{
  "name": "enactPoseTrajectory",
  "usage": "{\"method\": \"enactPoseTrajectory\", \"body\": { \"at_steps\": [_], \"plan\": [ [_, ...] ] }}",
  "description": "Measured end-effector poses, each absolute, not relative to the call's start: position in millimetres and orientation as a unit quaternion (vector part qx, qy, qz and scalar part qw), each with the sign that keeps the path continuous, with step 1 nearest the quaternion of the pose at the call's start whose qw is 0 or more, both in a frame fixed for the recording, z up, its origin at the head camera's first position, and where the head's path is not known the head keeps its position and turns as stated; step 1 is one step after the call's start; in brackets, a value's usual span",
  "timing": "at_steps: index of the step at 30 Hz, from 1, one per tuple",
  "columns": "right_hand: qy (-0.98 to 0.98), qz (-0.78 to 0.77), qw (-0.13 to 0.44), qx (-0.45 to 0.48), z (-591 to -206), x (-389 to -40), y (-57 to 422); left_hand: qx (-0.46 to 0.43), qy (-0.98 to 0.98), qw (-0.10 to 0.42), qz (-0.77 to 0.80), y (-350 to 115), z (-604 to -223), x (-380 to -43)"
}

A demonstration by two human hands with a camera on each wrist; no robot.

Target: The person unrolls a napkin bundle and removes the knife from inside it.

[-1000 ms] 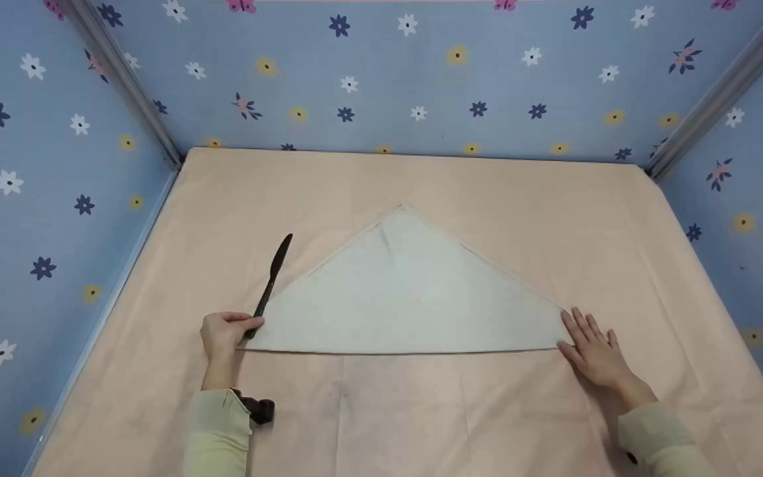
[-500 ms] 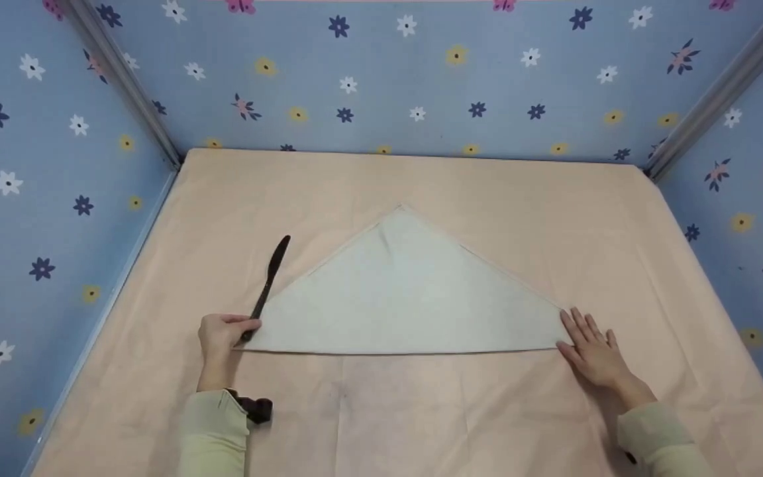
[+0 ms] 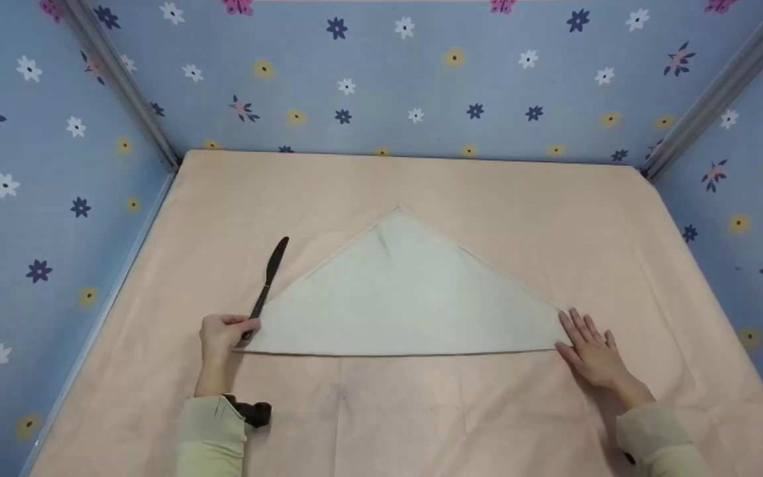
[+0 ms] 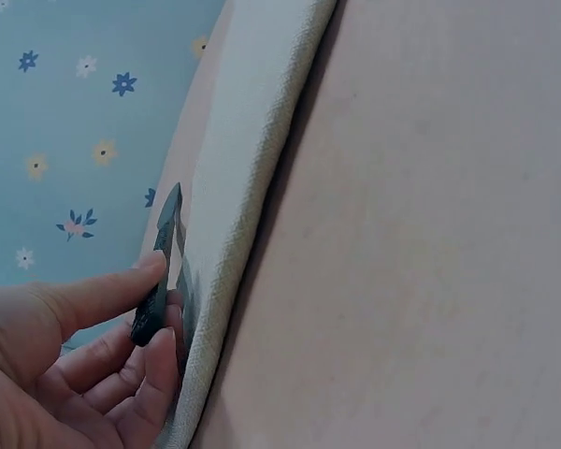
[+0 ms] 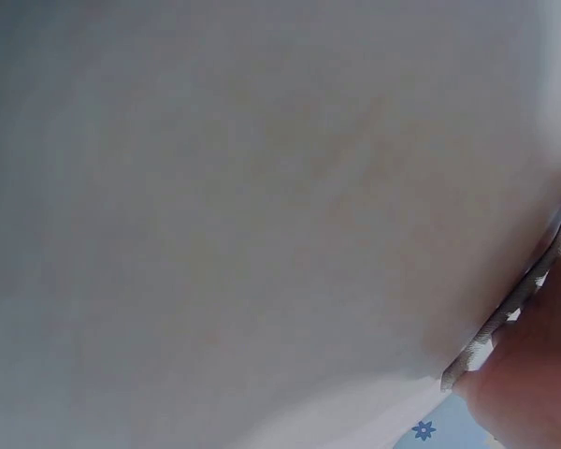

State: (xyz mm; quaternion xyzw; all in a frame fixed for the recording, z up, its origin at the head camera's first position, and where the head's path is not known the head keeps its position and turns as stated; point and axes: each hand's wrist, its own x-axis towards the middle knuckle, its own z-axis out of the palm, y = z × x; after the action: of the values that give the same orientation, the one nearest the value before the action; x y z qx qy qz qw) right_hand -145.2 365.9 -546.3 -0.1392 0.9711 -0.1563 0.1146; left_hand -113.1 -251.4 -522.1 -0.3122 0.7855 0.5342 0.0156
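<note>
A pale folded cloth napkin (image 3: 408,298) lies as a wide triangle on the table, its point away from me and its long fold towards me. At its left corner my left hand (image 3: 219,334) pinches the handle of a black table knife (image 3: 275,262), whose blade points away past the napkin's slanting edge. In the left wrist view the knife (image 4: 168,224) sits between thumb and fingers, beside the thick folded edge of the napkin (image 4: 252,168). My right hand (image 3: 595,358) rests flat with spread fingers on the right corner; the right wrist view shows only part of that hand (image 5: 533,365).
A peach cloth (image 3: 507,192) with light creases covers the table. Blue flowered panels (image 3: 381,79) stand at the back and both sides, with grey metal posts (image 3: 123,83) in the corners. A black device (image 3: 252,414) is strapped at my left wrist.
My left hand has shifted very slightly left and towards me with the knife and the napkin's left corner. The right hand stays in place on the other corner.
</note>
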Motion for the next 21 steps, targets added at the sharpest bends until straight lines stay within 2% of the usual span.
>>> {"method": "enactPoseTrajectory", "body": {
  "at_steps": [14,21],
  "plan": [
    [0.972,-0.154,0.112,-0.141,-546.6,-145.1,367.1,-0.300,0.804,-0.032,0.513,-235.2,-516.5,-118.3],
    [0.971,-0.153,0.113,-0.142,-546.4,-145.0,366.5,-0.302,0.789,-0.072,0.530,-228.9,-518.9,-126.4]
  ]
}}
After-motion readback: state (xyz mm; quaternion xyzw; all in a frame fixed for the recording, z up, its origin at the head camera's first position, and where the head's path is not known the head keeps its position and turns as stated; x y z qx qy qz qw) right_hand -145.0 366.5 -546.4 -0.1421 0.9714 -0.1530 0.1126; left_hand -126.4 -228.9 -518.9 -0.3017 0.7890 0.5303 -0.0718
